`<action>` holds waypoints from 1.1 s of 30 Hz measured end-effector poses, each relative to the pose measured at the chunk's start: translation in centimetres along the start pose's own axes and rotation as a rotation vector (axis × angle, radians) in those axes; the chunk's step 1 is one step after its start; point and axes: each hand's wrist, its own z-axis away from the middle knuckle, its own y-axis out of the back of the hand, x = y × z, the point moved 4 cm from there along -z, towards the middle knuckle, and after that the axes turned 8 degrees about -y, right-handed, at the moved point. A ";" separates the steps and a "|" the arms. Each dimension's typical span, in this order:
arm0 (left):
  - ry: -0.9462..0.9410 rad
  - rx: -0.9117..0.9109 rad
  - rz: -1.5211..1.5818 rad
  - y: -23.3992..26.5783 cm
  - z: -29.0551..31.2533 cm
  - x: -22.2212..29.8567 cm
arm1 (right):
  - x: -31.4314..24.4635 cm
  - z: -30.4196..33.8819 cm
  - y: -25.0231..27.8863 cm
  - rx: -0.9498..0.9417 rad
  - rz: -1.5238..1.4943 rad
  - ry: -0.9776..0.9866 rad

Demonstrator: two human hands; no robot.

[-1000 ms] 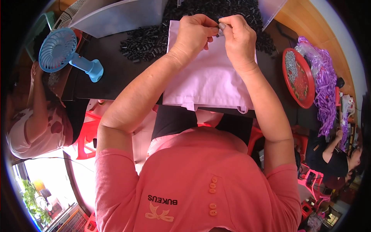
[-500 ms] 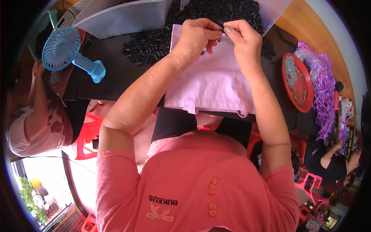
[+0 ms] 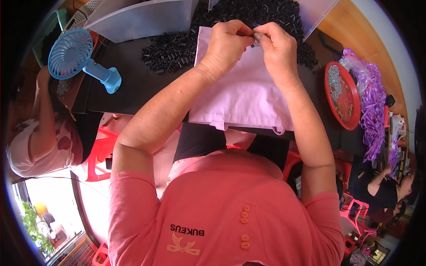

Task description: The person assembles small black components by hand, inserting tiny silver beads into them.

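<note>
My left hand [image 3: 225, 48] and my right hand [image 3: 279, 51] meet over the far edge of a pink cloth bag or apron [image 3: 242, 99], which lies flat with short loops at its near edge. Thumb and forefinger are pinched on each hand, the fingertips almost touching. Whatever sits between them is tiny and mostly hidden by the fingers. Just beyond is a heap of short black tube-like pieces [image 3: 171, 53], spreading to both sides of my hands.
A translucent plastic bin [image 3: 142, 22] and a blue fan [image 3: 71, 55] stand left on the dark table [image 3: 137, 88]. To the right are a red dish [image 3: 353, 106] holding small silvery pieces [image 3: 334, 82], and purple straps [image 3: 372, 108]. Other people sit at both sides.
My right hand has shifted slightly left and its fingers have curled in more. The left fingers are more tucked together. The pink cloth stays in place.
</note>
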 end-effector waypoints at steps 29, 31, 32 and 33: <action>0.282 -0.172 0.539 0.1 -0.7 -1.5 | 0.5 0.9 0.9 0.223 0.315 0.312; 0.284 -0.206 0.558 -0.2 -0.5 -1.0 | 0.3 1.0 0.9 0.222 0.332 0.313; 0.286 -0.207 0.554 -0.3 -0.4 -0.8 | 0.2 1.0 0.9 0.218 0.343 0.308; 0.256 -0.217 0.526 -0.4 -0.4 -0.5 | 0.1 1.0 0.8 0.214 0.352 0.303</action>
